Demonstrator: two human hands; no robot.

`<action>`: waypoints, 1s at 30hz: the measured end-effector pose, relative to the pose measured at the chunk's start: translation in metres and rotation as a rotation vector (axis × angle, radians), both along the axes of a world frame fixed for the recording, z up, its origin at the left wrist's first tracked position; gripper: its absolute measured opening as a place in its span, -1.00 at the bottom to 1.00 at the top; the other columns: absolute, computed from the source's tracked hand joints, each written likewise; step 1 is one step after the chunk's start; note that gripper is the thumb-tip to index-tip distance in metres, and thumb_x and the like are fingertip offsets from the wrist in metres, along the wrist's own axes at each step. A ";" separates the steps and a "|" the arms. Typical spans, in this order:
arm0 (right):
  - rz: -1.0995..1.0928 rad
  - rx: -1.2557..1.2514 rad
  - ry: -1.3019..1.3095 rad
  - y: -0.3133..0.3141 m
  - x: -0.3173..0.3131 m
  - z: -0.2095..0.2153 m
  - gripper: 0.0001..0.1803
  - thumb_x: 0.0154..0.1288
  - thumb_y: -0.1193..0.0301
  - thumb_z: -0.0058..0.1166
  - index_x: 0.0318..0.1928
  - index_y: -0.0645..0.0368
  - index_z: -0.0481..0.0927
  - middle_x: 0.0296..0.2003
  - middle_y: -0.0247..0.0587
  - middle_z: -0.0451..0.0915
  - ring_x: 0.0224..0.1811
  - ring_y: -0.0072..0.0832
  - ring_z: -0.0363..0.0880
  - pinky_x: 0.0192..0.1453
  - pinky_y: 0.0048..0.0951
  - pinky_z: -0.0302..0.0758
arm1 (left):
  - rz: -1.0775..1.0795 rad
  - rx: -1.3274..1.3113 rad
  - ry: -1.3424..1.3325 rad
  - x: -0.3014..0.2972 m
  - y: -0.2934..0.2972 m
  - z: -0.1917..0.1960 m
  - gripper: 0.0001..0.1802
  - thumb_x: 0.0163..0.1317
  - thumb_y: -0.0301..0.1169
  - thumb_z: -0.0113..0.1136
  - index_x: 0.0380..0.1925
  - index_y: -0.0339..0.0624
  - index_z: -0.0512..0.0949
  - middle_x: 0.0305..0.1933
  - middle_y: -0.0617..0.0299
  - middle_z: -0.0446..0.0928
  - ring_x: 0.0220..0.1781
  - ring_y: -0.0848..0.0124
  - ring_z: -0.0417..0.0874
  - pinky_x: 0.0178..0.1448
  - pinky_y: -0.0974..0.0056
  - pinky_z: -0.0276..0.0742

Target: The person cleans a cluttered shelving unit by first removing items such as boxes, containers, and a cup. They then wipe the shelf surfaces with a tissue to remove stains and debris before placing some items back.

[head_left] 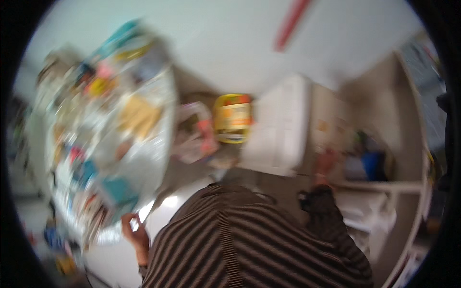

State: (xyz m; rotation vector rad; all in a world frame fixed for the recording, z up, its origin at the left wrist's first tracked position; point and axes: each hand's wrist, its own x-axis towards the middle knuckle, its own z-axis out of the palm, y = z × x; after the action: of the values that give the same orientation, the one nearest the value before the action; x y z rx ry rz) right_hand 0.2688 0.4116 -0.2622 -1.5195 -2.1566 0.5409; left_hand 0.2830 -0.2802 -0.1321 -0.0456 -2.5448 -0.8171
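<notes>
My left hand point(136, 236) is at the near edge of the cluttered table point(161, 158), its fingers loosely curved and apart. I see nothing held in it. A teal packet point(116, 193) on the table is the nearest thing to that hand. On the other side, my right hand point(325, 165) reaches forward beside a brown cardboard box point(322, 113) and the shelf unit. Motion smears its fingers, so whether it grips anything is unclear. Left of the cardboard box stands a large white box point(278, 127). A blue object point(373, 165) lies in the shelf compartment right of my right hand.
A yellow container point(233, 119) with an orange label stands behind, beside a pinkish bag point(194, 134). Tan envelope-like paper point(140, 116) and many blurred packets cover the table. White bundles point(367, 209) fill the lower shelf compartment. A red strip point(292, 25) shows on the pale wall.
</notes>
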 end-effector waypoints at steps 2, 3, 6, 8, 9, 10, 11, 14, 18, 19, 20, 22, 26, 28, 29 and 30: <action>-0.088 -0.019 0.076 -0.004 -0.005 0.005 -0.72 0.37 0.21 0.07 -0.14 0.15 0.65 -0.12 -0.11 0.66 -0.03 -0.19 0.61 0.11 -0.22 0.50 | -0.091 -0.017 -0.047 -0.022 0.022 0.011 -0.86 0.16 -0.70 0.22 -0.42 -0.28 0.47 -0.40 0.09 0.48 -0.35 0.18 0.51 -0.20 0.19 0.47; 0.054 -0.077 0.174 -0.005 -0.005 0.010 -0.67 0.35 0.18 0.14 -0.13 0.20 0.64 -0.11 -0.13 0.67 -0.06 -0.22 0.62 0.08 -0.26 0.51 | -0.115 -0.040 -0.120 -0.033 0.033 0.018 -0.87 0.18 -0.69 0.20 -0.43 -0.28 0.47 -0.41 0.09 0.47 -0.37 0.18 0.50 -0.21 0.19 0.46; 0.088 -0.009 0.266 -0.005 -0.027 0.021 -0.66 0.34 0.19 0.15 -0.08 0.20 0.61 -0.06 -0.05 0.62 0.01 -0.18 0.57 0.12 -0.25 0.50 | -0.258 -0.042 -0.087 -0.080 0.062 0.027 -0.87 0.18 -0.70 0.19 -0.44 -0.30 0.45 -0.44 0.10 0.43 -0.40 0.18 0.49 -0.24 0.21 0.44; 0.134 -0.025 0.250 0.005 -0.045 0.032 -0.63 0.35 0.23 0.13 0.06 0.18 0.54 0.08 0.09 0.54 0.20 -0.09 0.46 0.21 -0.21 0.46 | -0.322 -0.014 -0.098 -0.106 0.088 0.036 -0.87 0.17 -0.70 0.19 -0.44 -0.32 0.44 -0.44 0.11 0.43 -0.40 0.20 0.49 -0.24 0.23 0.44; 0.114 0.001 0.205 0.012 -0.054 0.036 -0.60 0.34 0.23 0.14 0.10 0.18 0.53 0.10 0.09 0.53 0.21 -0.08 0.46 0.23 -0.20 0.46 | -0.347 -0.003 -0.113 -0.118 0.103 0.041 -0.87 0.17 -0.70 0.19 -0.44 -0.32 0.44 -0.44 0.11 0.43 -0.40 0.21 0.49 -0.24 0.24 0.45; 0.118 0.054 0.184 0.021 -0.064 0.041 -0.57 0.33 0.24 0.15 0.13 0.18 0.52 0.12 0.08 0.52 0.22 -0.07 0.45 0.25 -0.19 0.45 | -0.405 -0.016 -0.074 -0.130 0.119 0.047 -0.87 0.15 -0.71 0.20 -0.43 -0.33 0.44 -0.43 0.10 0.44 -0.41 0.23 0.50 -0.24 0.27 0.45; 0.132 0.142 0.177 0.034 -0.072 0.046 -0.54 0.32 0.24 0.16 0.17 0.17 0.51 0.14 0.07 0.50 0.23 -0.06 0.45 0.26 -0.18 0.44 | -0.453 -0.042 -0.055 -0.139 0.136 0.050 -0.86 0.15 -0.71 0.20 -0.43 -0.32 0.44 -0.43 0.10 0.45 -0.41 0.23 0.50 -0.24 0.27 0.45; 0.075 0.161 0.070 0.069 -0.094 0.053 -0.42 0.30 0.20 0.18 0.28 0.13 0.43 0.18 0.13 0.46 0.29 -0.05 0.40 0.32 -0.18 0.41 | -0.568 -0.124 0.009 -0.159 0.178 0.064 -0.85 0.11 -0.73 0.22 -0.43 -0.31 0.46 -0.43 0.09 0.47 -0.39 0.21 0.53 -0.25 0.25 0.47; -0.013 0.151 -0.179 0.109 -0.114 0.055 -0.46 0.30 0.21 0.15 0.23 0.14 0.44 0.20 0.15 0.44 0.25 -0.01 0.46 0.23 -0.09 0.49 | -0.617 -0.067 -0.084 -0.172 0.219 0.068 -0.84 0.07 -0.71 0.26 -0.44 -0.30 0.46 -0.41 0.08 0.49 -0.38 0.18 0.56 -0.24 0.23 0.49; -0.013 0.071 -0.226 0.115 -0.117 0.055 -0.49 0.30 0.22 0.15 0.20 0.14 0.45 0.20 0.14 0.44 0.22 0.00 0.49 0.20 -0.05 0.51 | -0.634 -0.061 -0.078 -0.175 0.225 0.068 -0.84 0.07 -0.71 0.26 -0.44 -0.30 0.47 -0.41 0.07 0.49 -0.38 0.18 0.56 -0.24 0.23 0.49; -0.024 0.023 -0.252 0.118 -0.119 0.055 -0.51 0.30 0.23 0.14 0.18 0.15 0.46 0.21 0.14 0.44 0.19 0.01 0.52 0.16 -0.02 0.54 | -0.644 -0.063 -0.084 -0.176 0.230 0.068 -0.83 0.08 -0.71 0.27 -0.44 -0.30 0.47 -0.41 0.07 0.50 -0.39 0.18 0.56 -0.25 0.23 0.49; 0.028 0.001 -0.258 0.119 -0.122 0.055 -0.55 0.25 0.20 0.18 0.08 0.15 0.52 0.10 0.12 0.50 0.14 0.06 0.52 0.13 -0.02 0.54 | -0.677 -0.050 -0.091 -0.180 0.237 0.069 -0.84 0.08 -0.71 0.27 -0.44 -0.30 0.47 -0.42 0.07 0.50 -0.39 0.19 0.57 -0.26 0.25 0.49; 0.061 0.078 -0.293 0.107 -0.124 0.059 -0.68 0.23 0.20 0.19 -0.08 0.07 0.56 -0.04 0.03 0.54 -0.03 0.05 0.61 -0.03 -0.02 0.60 | -0.666 -0.044 -0.116 -0.187 0.248 0.069 -0.84 0.08 -0.71 0.27 -0.45 -0.31 0.46 -0.41 0.07 0.51 -0.37 0.20 0.57 -0.23 0.26 0.49; 0.153 0.098 -0.411 0.100 -0.123 0.061 -0.65 0.26 0.28 0.14 0.03 0.10 0.54 0.07 0.07 0.50 -0.03 -0.01 0.65 -0.07 -0.08 0.64 | -0.684 -0.016 -0.125 -0.194 0.254 0.068 -0.84 0.09 -0.71 0.26 -0.44 -0.31 0.46 -0.40 0.08 0.51 -0.36 0.21 0.57 -0.22 0.26 0.49; 0.195 0.122 -0.465 0.098 -0.122 0.062 -0.62 0.27 0.32 0.12 0.09 0.12 0.54 0.12 0.10 0.48 -0.02 -0.04 0.66 -0.09 -0.11 0.65 | -0.695 -0.003 -0.129 -0.197 0.256 0.068 -0.84 0.09 -0.71 0.26 -0.44 -0.31 0.46 -0.40 0.08 0.51 -0.36 0.21 0.57 -0.22 0.26 0.49; 0.229 0.061 -0.453 0.097 -0.121 0.063 -0.59 0.25 0.28 0.14 0.10 0.13 0.53 0.13 0.09 0.48 -0.02 -0.03 0.66 -0.09 -0.11 0.65 | -0.710 -0.001 -0.125 -0.201 0.258 0.068 -0.84 0.09 -0.71 0.25 -0.44 -0.30 0.46 -0.40 0.08 0.51 -0.36 0.21 0.57 -0.22 0.26 0.49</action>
State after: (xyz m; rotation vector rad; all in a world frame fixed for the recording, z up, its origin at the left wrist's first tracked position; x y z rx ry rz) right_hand 0.1476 0.5082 -0.1993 -1.4788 -2.6846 0.2090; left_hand 0.0815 -0.0222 -0.0642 -0.9682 -2.6530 -1.0890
